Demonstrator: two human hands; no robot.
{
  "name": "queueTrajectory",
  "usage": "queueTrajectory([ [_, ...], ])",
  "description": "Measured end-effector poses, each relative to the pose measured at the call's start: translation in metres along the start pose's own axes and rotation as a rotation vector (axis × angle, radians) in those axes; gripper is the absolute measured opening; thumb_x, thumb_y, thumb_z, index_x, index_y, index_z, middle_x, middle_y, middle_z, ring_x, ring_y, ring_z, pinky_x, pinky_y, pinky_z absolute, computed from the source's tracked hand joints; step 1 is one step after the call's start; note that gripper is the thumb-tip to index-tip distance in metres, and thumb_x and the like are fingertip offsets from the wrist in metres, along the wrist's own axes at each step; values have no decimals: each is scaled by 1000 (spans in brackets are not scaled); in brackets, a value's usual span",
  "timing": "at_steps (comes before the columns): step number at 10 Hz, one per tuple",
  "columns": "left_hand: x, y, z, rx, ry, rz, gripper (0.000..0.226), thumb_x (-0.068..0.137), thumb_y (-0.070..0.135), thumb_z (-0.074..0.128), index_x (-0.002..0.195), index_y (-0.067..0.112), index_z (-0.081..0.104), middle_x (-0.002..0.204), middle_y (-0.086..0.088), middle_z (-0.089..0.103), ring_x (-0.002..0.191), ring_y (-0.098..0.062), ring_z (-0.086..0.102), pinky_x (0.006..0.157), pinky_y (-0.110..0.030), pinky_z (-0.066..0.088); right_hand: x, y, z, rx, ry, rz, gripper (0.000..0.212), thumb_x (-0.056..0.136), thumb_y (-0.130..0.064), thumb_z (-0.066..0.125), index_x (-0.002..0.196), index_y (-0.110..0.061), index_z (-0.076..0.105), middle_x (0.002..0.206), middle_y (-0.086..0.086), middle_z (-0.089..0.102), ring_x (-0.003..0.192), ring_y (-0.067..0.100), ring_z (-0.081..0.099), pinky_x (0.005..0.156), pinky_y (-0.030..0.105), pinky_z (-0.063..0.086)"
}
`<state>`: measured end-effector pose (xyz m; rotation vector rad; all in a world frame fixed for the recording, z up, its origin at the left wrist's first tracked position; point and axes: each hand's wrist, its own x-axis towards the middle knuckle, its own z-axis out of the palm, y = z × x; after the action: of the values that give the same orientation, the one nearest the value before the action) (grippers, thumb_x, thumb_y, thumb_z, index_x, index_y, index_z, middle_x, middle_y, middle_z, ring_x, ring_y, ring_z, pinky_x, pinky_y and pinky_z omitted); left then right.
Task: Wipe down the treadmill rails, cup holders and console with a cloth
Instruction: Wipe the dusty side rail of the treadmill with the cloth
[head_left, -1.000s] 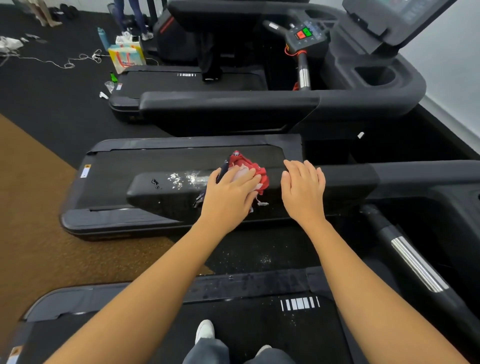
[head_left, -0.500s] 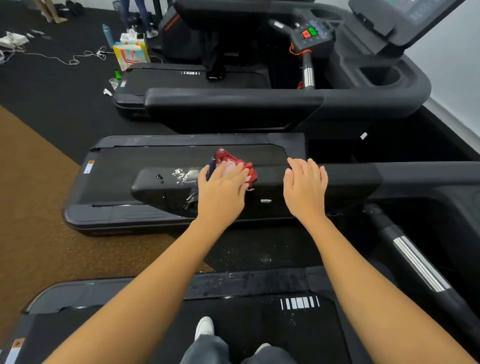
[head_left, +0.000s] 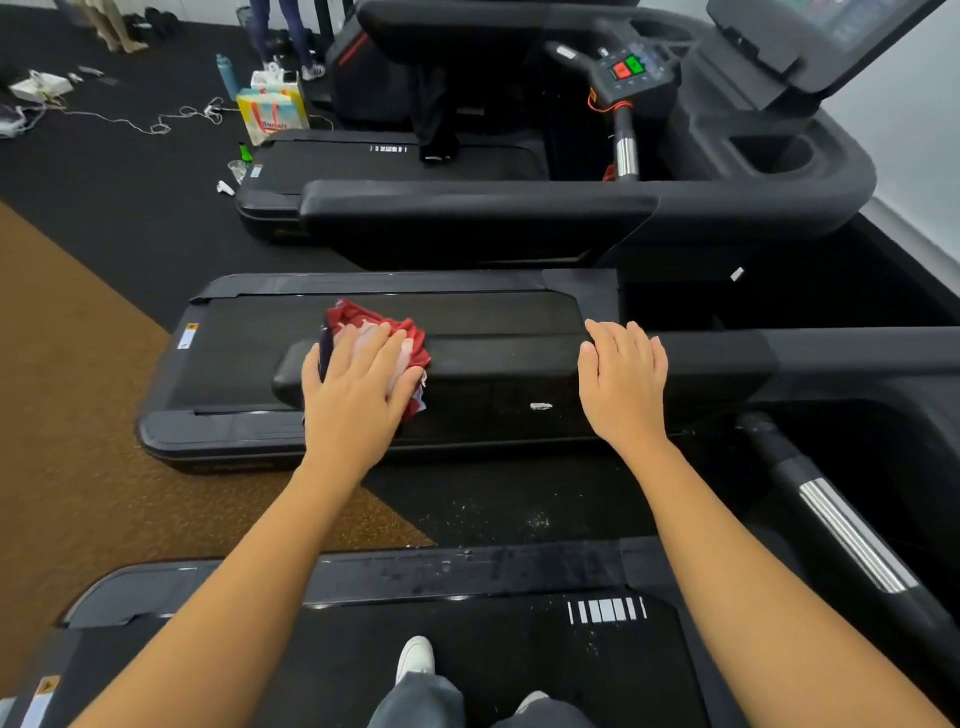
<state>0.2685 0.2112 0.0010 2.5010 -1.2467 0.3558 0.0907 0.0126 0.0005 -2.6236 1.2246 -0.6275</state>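
Our left hand (head_left: 358, 384) lies flat with its fingers spread and nearly straight, pressing the red cloth (head_left: 387, 330) down rather than clutching it. The cloth is bunched under the palm, on top of the rail (head_left: 498, 364) close to the rail's rounded free end, with a fold spilling over the rail's near face. Our right hand (head_left: 623, 384) holds nothing; it rests palm-down and relaxed on the same rail, well along it toward the end that joins the treadmill frame.

The step in hand looks to us like wiping the rail's top and near face. To do it well we would keep the palm's weight even, let the cloth wrap over the rounded edge, and stroke along the rail rather than across it. We would also lift the right hand before the cloth reaches it. A small white fleck (head_left: 540, 406) sits on the rail's near face between our hands (residue, we think, though we cannot tell), so that face needs a pass too.

The rail's long axis runs left to right across the view, with its free end pointing left. The cloth is a crumpled wad with no clear long axis of its own.
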Motion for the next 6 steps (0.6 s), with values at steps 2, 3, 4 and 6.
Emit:
queueTrajectory([
  [2, 6, 46, 9, -95, -2, 22, 42, 95, 37, 33, 123, 20, 58, 130, -1, 57, 131, -29, 40, 110, -46, 15, 1, -3, 2, -24, -21, 6, 54, 95, -35, 18, 135, -14, 47, 138, 4, 49, 138, 26, 29, 115, 42, 9],
  [3, 8, 54, 9, -113, -14, 92, 42, 94, 37, 34, 123, 20, 58, 130, -1, 57, 129, -28, 43, 110, -45, 16, 1, -1, 1, -28, -21, -2, 54, 94, -36, 19, 135, -14, 47, 138, 4, 49, 138, 27, 30, 115, 42, 10],
  [4, 8, 36, 7, -42, -59, 155, 43, 94, 40, 33, 127, 23, 54, 133, 1, 54, 130, -23, 42, 110, -41, 18, 1, 0, 0, -20, -19, -10, 53, 94, -37, 20, 135, -14, 48, 137, 4, 50, 138, 27, 30, 115, 42, 10],
  [6, 3, -7, -1, -30, -15, 4, 42, 96, 39, 31, 128, 22, 53, 133, 0, 54, 131, -22, 40, 108, -44, 22, 1, 0, -3, -14, -25, -17, 55, 94, -38, 20, 134, -14, 48, 137, 5, 50, 137, 26, 31, 115, 41, 10],
])
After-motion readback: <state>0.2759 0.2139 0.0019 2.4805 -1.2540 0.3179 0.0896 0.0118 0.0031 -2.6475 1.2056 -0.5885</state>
